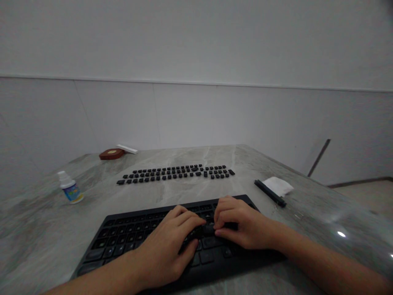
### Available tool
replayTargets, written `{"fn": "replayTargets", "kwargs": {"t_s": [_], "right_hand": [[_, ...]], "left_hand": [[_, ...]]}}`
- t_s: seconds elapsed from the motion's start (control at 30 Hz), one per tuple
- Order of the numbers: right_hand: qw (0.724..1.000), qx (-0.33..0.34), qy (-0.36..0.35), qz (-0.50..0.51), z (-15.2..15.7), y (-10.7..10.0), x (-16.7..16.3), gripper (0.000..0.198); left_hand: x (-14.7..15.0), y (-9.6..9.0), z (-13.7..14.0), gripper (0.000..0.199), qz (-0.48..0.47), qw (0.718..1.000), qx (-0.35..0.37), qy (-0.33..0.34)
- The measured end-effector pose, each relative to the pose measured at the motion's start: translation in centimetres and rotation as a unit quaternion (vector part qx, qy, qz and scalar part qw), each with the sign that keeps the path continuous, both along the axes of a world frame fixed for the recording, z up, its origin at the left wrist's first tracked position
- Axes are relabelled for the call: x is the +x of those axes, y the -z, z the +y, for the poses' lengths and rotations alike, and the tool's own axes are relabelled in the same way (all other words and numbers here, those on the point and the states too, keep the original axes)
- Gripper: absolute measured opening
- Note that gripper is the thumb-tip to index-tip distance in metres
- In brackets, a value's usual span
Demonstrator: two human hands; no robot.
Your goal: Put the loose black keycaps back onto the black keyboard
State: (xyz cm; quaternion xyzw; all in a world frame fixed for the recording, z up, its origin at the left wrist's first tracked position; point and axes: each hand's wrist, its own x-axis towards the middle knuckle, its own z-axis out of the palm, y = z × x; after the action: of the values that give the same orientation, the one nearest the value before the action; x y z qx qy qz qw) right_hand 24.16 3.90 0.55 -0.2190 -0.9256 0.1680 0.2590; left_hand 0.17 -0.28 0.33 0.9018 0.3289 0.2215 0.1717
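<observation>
A black keyboard [211, 257] lies in front of me. Many of its left and upper positions show bare switches, while several keycaps sit along its lower rows. My left hand [172, 241] rests over the middle of it, thumb and index finger apart, the index fingertip reaching a black keycap [208, 230]. From the other side my right hand [236, 223] has its fingers curled and thumb pressed in at that same keycap. The fingers partly hide the keys there, so I cannot tell whether the keycap is seated or raised.
Rows of loose black keycaps [173, 176] lie beyond the keyboard. At left stands a white spray bottle [72, 190]; behind it are a brown box [111, 154] and a white strip [127, 148]. A black bar [269, 192] and a white tissue [278, 186] lie at right.
</observation>
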Motion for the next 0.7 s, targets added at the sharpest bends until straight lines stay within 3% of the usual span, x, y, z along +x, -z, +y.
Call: {"fn": "replayTargets", "kwargs": {"t_s": [0.7], "right_hand": [[1.0,0.011,-0.009,-0.007,-0.05,0.03,0.11,0.004]], "left_hand": [[-0.02,-0.08,-0.07,0.039,-0.014,1.0,0.004,0.006]]}}
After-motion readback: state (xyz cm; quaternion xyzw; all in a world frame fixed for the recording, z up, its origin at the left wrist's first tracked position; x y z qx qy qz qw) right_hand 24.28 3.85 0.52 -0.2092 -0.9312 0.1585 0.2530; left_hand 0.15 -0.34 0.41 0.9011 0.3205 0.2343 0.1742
